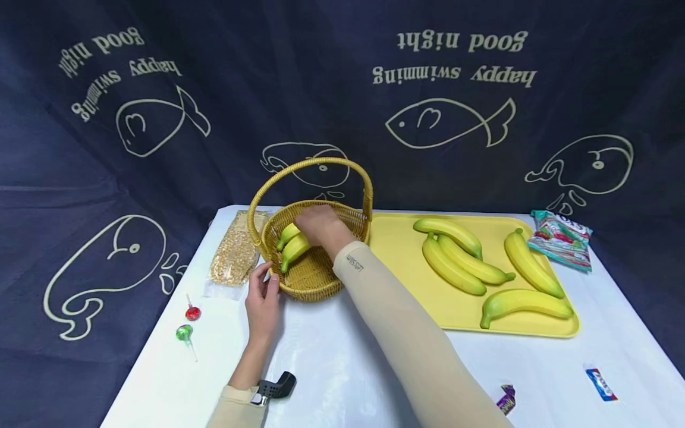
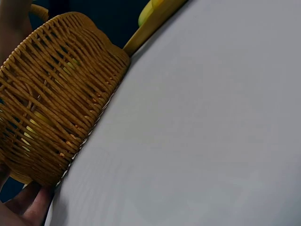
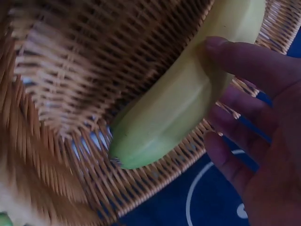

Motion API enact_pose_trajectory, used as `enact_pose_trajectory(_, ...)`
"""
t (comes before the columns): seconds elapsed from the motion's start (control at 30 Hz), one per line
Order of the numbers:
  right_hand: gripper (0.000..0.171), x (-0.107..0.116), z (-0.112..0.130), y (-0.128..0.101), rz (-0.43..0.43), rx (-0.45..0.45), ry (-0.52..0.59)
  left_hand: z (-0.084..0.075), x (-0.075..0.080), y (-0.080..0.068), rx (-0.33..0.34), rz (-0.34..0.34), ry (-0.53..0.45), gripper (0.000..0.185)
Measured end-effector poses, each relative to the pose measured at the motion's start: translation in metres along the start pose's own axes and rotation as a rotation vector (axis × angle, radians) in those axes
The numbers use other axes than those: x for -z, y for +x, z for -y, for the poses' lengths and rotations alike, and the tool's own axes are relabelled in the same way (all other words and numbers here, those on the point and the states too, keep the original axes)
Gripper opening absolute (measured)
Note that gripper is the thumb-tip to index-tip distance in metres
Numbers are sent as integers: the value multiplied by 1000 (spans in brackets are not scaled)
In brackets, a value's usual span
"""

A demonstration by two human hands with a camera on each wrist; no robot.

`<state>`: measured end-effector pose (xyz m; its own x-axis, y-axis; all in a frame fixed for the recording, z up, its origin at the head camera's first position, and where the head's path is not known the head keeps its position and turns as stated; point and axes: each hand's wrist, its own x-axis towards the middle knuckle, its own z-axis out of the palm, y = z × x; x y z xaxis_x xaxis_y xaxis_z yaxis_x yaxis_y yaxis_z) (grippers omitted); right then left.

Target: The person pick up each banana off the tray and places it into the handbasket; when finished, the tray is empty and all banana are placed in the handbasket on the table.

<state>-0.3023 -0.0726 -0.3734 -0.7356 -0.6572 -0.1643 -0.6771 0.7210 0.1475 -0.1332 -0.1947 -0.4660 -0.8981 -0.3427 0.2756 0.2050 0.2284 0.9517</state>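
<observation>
A wicker basket (image 1: 316,291) with a tall arched handle stands on the white table. The left hand (image 1: 263,306) grips its near left side, with fingertips low on the weave in the left wrist view. My right hand (image 1: 321,224) reaches in over the rim and holds a banana (image 3: 183,101), thumb on one side and fingers round the other. In the head view, two bananas show in the basket, green tips toward the near left, their other ends hidden by this hand. On the yellow tray (image 1: 396,261) to the right lie several more bananas (image 1: 455,267).
A bag of corn kernels (image 1: 232,255) lies left of the basket, with a red lollipop (image 1: 192,312) and a green lollipop (image 1: 184,333) nearer. A candy bag (image 1: 562,238) overlaps the tray's far right corner. Small wrapped sweets (image 1: 602,384) lie at the front right.
</observation>
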Motion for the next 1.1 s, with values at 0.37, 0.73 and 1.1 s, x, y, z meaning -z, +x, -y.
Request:
enact_pose_trajectory(0.37,16,-12,5,8,40,-22,55,1,-4,-2,-4,4,-23,34)
enact_pose_trajectory(0.73,21,-13,6,14,48,-21,60,-1,-2,-1,-11,-6,-16,34)
enact_pose_trajectory(1.1,31,0,-5,4,81,6,271,1,-1,3,-22,-7,-11,34)
